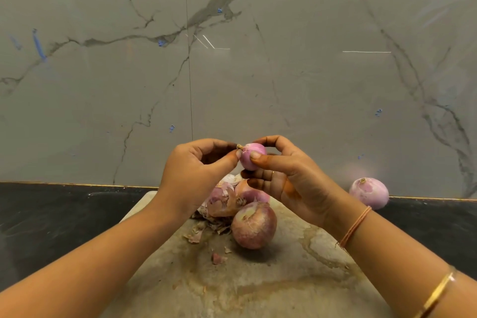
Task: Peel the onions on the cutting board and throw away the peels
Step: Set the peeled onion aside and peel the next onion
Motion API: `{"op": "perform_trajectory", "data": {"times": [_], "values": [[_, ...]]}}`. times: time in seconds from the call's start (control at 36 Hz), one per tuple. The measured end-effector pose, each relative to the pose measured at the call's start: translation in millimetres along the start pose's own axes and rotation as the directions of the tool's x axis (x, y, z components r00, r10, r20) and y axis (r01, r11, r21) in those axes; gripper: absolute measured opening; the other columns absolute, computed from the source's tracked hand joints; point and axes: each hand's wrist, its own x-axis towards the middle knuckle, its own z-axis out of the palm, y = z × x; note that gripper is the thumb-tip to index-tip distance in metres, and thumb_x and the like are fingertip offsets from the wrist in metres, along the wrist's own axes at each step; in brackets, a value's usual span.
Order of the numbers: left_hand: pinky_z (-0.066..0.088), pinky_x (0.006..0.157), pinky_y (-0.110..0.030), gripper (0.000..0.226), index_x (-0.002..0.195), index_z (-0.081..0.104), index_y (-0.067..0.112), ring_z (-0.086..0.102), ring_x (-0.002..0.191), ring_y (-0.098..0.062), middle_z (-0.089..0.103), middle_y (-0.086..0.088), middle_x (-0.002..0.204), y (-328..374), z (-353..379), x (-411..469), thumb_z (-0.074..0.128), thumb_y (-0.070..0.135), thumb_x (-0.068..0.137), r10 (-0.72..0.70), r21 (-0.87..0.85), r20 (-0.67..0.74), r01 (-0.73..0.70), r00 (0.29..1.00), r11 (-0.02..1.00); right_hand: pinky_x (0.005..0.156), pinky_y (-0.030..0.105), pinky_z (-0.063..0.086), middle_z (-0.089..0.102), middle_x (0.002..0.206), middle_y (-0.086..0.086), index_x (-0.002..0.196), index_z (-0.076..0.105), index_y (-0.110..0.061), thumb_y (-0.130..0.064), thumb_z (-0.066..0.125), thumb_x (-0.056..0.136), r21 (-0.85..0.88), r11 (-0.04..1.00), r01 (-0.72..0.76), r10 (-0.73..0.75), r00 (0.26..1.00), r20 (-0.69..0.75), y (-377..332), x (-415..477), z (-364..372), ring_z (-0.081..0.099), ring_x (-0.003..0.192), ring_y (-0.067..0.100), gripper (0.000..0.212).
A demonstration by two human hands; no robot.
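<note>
A small pink onion (251, 156) is held up above the stained cutting board (271, 279). My right hand (286, 178) grips it between thumb and fingers. My left hand (196, 170) pinches the dry tip of the same onion at its upper left. On the board below lies a larger onion with reddish skin (254, 224), and another onion (251, 193) sits behind it, partly hidden by my right hand. A heap of loose peels (219, 204) lies to their left, with small scraps (219, 258) nearer to me.
A peeled pale-purple onion (369, 192) rests on the black counter (51, 214) to the right, against the grey marble wall (232, 59). The board's left and right sides border the dark counter.
</note>
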Motion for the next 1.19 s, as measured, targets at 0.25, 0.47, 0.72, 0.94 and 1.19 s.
{"op": "perform_trajectory", "data": {"times": [0.25, 0.47, 0.72, 0.94, 1.19], "values": [[0.050, 0.062, -0.011, 0.019, 0.074, 0.069, 0.023, 0.063, 0.064, 0.001, 0.069, 0.011, 0.065, -4.8, -2.2, 3.6, 0.069, 0.005, 0.082, -0.016, 0.012, -0.057, 0.016, 0.998, 1.000, 0.068, 0.027, 0.055, 0.063, 0.102, 0.014, 0.110, 0.054, -0.012, -0.006, 0.062, 0.088, -0.056, 0.998, 0.041, -0.041, 0.999, 0.003, 4.6, 1.0, 4.1, 0.065, 0.078, 0.021, 0.024], [0.049, 0.061, -0.010, 0.019, 0.075, 0.066, 0.027, 0.062, 0.066, 0.001, 0.067, 0.012, 0.068, -8.8, 0.0, 3.8, 0.068, 0.010, 0.083, 0.035, 0.099, -0.061, -0.029, 0.998, 0.995, 0.066, 0.027, 0.051, 0.066, 0.094, 0.018, 0.110, 0.063, -0.004, -0.013, 0.049, 0.095, 0.039, 0.998, -0.051, 0.052, 0.999, -0.010, 3.0, 2.6, 0.5, 0.058, 0.071, 0.018, 0.022], [0.052, 0.066, -0.014, 0.018, 0.078, 0.067, 0.027, 0.063, 0.070, -0.003, 0.069, 0.008, 0.074, -12.2, -1.1, 4.4, 0.066, 0.010, 0.084, 0.070, 0.154, -0.062, -0.060, 0.996, 0.986, 0.066, 0.027, 0.050, 0.069, 0.080, 0.015, 0.111, 0.063, 0.000, -0.020, 0.045, 0.094, 0.089, 0.985, -0.146, 0.149, 0.989, -0.021, 4.1, 3.9, -2.6, 0.058, 0.072, 0.020, 0.031], [0.055, 0.075, -0.033, 0.015, 0.071, 0.068, 0.023, 0.065, 0.072, -0.014, 0.070, 0.003, 0.070, -19.3, -18.2, 20.2, 0.071, 0.014, 0.082, -0.029, 0.162, -0.167, 0.057, 0.985, 0.985, 0.062, 0.024, 0.051, 0.068, 0.081, 0.018, 0.116, 0.063, 0.002, -0.018, 0.040, 0.093, 0.119, 0.985, -0.126, 0.127, 0.992, 0.001, 0.1, 4.2, -7.2, 0.055, 0.065, 0.016, 0.038], [0.056, 0.069, -0.022, 0.009, 0.081, 0.068, 0.024, 0.067, 0.073, -0.006, 0.072, 0.009, 0.078, -11.2, -8.0, 8.8, 0.075, 0.023, 0.075, 0.071, 0.133, 0.004, -0.071, 0.997, 0.989, 0.067, 0.027, 0.051, 0.065, 0.101, 0.018, 0.111, 0.062, -0.012, -0.010, 0.049, 0.094, 0.026, 0.999, -0.029, 0.030, 0.999, -0.018, 1.7, 4.8, -8.5, 0.061, 0.071, 0.019, 0.022]]}}
